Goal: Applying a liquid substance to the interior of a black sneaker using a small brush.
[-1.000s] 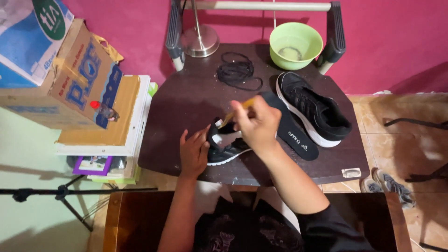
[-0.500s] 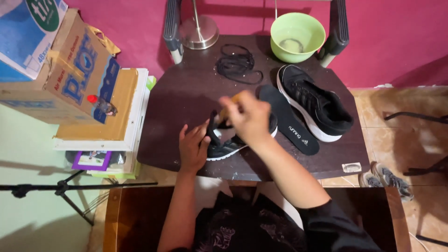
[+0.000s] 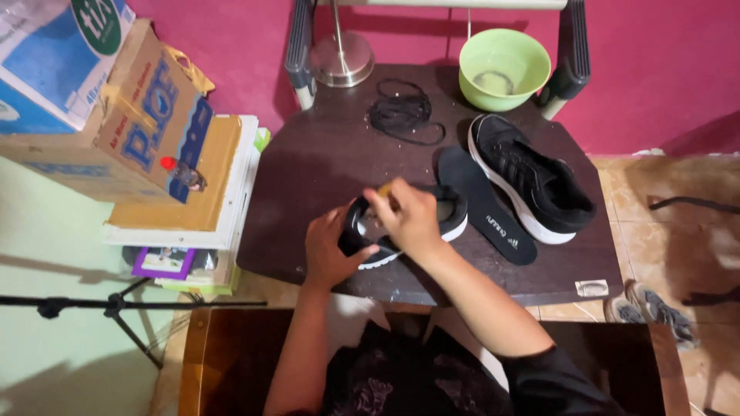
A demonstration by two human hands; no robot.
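Moderately bright indoor light from above, soft sheen on the dark counter near its far edge, soft shadows beneath both shoes, mostly sharp focus, slight motion blur on the hands, mild wide-angle stretching at frame edges

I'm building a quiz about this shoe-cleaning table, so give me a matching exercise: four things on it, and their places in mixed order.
Things:
1. green bowl
2. black laces
3. loose insole
4. black shoe with no hand on it

Places:
A. flat between the two shoes
B. far right corner of the table
C. coiled left of the bowl
D. right side, beside the insole

Pairs: 1-B, 2-C, 3-A, 4-D
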